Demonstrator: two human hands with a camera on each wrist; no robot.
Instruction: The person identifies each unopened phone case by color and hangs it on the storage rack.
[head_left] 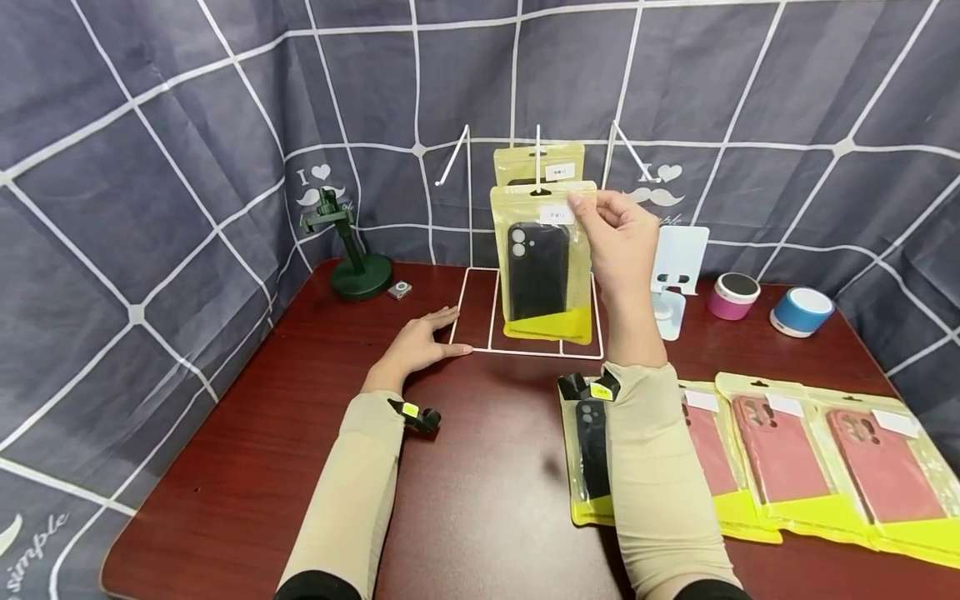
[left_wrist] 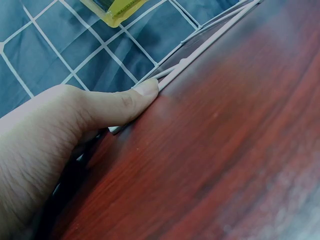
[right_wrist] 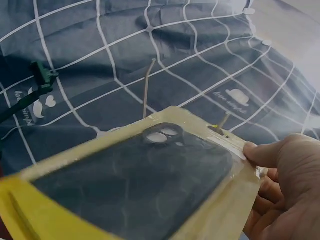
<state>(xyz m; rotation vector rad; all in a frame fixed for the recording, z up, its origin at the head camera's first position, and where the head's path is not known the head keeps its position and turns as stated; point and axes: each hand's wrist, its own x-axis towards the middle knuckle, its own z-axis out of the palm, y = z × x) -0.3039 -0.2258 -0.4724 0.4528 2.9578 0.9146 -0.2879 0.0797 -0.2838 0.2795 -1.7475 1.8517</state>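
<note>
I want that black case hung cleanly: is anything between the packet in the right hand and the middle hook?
Nothing visible blocks it. The right hand pinches the packet at its top corner, and its hang hole sits at the middle hook. Another packet hangs further back on that hook.

A dark red wooden tabletop (head_left: pixel 487 500) fills the scene. On it stand a white wire rack (head_left: pixel 525 350) at centre back, a green stand (head_left: pixel 360 275) at back left with a small silver item (head_left: pixel 400 290), possibly a clip, beside it. Back right: pink speaker (head_left: pixel 733 297), blue speaker (head_left: pixel 801 311). Packaged phone cases (head_left: pixel 825 467) lie in a row at right.
</note>
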